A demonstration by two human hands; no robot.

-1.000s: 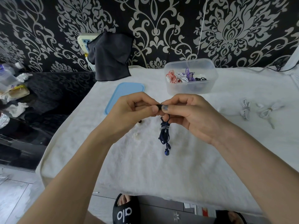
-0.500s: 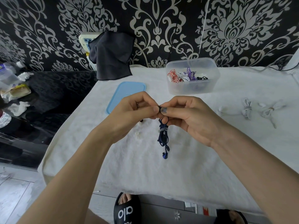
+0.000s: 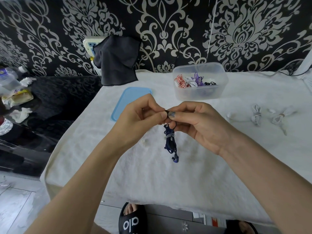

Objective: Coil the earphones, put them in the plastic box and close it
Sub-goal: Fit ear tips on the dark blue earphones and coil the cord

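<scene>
Head view: both hands (image 3: 170, 119) pinching navy earphones (image 3: 170, 142) above towel (image 3: 168, 183) centre.

The top of the dark blue earphones (image 3: 170, 141) is hidden behind the fingertips of the left hand (image 3: 141, 119) and right hand (image 3: 194, 122); the small dark piece pinched there is too small to tell what it is
</scene>
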